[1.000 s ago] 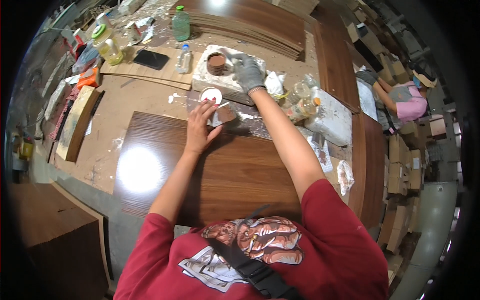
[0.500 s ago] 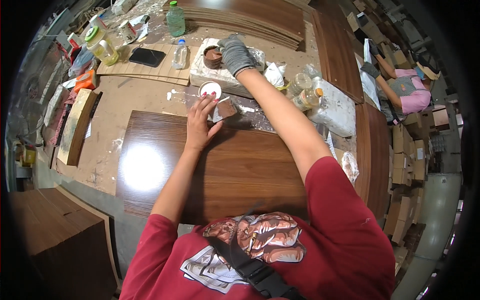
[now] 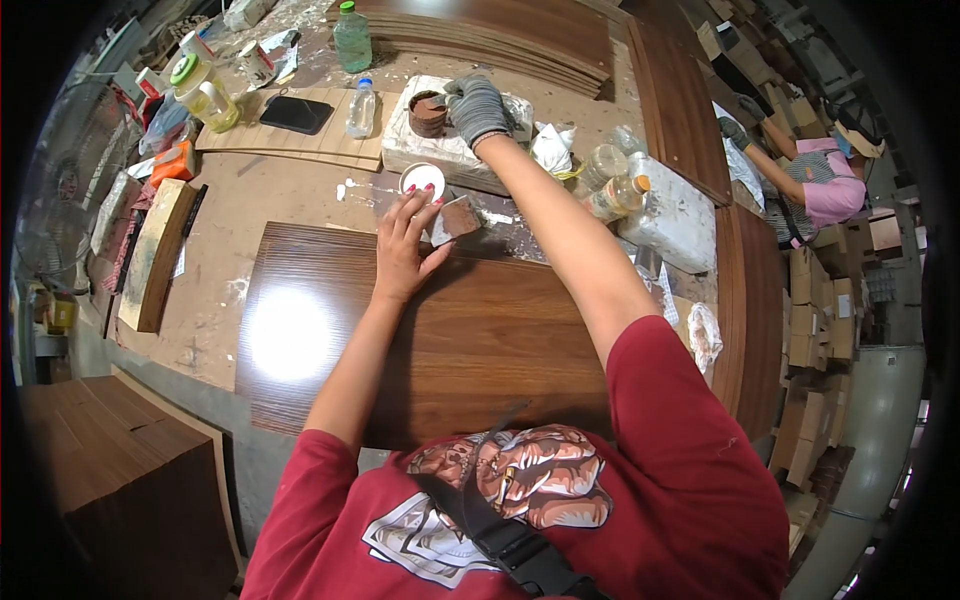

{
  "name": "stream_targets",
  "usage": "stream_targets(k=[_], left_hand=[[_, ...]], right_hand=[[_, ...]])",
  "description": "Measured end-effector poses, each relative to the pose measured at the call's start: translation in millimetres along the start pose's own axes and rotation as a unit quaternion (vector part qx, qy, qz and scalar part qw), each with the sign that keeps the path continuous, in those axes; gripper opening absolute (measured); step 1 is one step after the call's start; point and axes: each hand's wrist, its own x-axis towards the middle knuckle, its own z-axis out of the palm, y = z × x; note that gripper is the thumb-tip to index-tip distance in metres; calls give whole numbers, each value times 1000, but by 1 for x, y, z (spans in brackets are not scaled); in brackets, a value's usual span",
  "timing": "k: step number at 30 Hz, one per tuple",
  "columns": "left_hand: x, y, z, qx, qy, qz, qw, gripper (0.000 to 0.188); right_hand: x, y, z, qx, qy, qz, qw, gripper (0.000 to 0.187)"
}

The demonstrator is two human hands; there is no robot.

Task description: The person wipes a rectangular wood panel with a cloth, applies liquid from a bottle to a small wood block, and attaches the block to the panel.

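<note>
Worktable point(image 3: 212, 285) leaves room past panel's point(image 3: 500, 345) left edge; left hand point(image 3: 405, 248) splayed, right hand's point(image 3: 479, 110) grip unclear

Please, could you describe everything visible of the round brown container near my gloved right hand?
The round brown container is open at the top and stands upright on a pale, stained block. Its outside looks dark brown and uneven, and brown matter shows inside; what it is made of cannot be told. Your right hand, in a grey glove, is at its right side; whether they touch is unclear.
</note>
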Motion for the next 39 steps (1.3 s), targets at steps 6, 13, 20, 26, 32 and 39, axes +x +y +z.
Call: stream_targets(k=[6,13,20,26,32,39], left_hand=[[3,4,1,10,-3,2,1000,58],[-2,3,-3,38,-9,6,999,51],[8,15,4,18,-2,25,1000,48],[-1,4,-1,49,0,10,999,48],[-6,0,-5,51,11,3,999,50],[4,9,2,0,-9,14,1000,50]], right_hand=[[0,18,-6,175,-63,243,952,16],[-24,-5,-30,390,-70,349,849,17],[-21,51,-8,294,-15,248,923,19],[-34,28,1,53,59,168,983,14],[-65,14,-60,493,-46,307,813,28],[-180,-15,-148,494,-82,381,778,15]])
